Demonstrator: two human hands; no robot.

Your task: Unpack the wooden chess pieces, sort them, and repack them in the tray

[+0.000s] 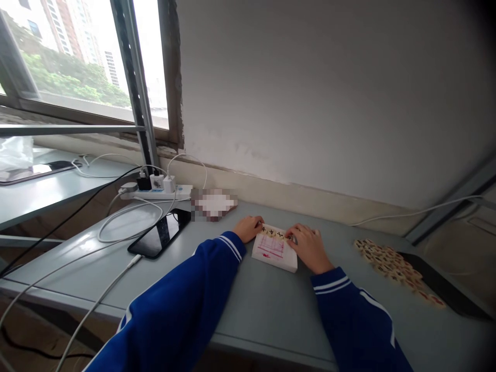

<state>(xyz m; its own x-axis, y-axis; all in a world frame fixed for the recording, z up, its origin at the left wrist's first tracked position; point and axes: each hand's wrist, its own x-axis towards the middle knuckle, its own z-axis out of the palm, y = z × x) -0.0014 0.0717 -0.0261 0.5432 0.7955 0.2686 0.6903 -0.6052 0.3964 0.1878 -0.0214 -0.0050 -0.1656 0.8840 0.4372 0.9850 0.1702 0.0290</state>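
A white box [274, 253] with red lines drawn on its top lies on the grey-green desk [267, 315]. Along its far edge runs a row of round Chinese chess pieces [272, 232] with dark characters. My left hand [248, 228] rests at the row's left end, its fingers curled in at the box corner; what they grip is hidden. At the right end, thumb and fingers of my right hand [309, 245] close on a chess piece [289, 237].
Many loose chess pieces [391, 263] lie spread at the right, beside a dark flat board [445, 287]. Leftward are a black phone [160, 233] on a white cable, a power strip [163, 194] with chargers, and a blurred-out item [214, 203]. A wall [310, 103] stands behind.
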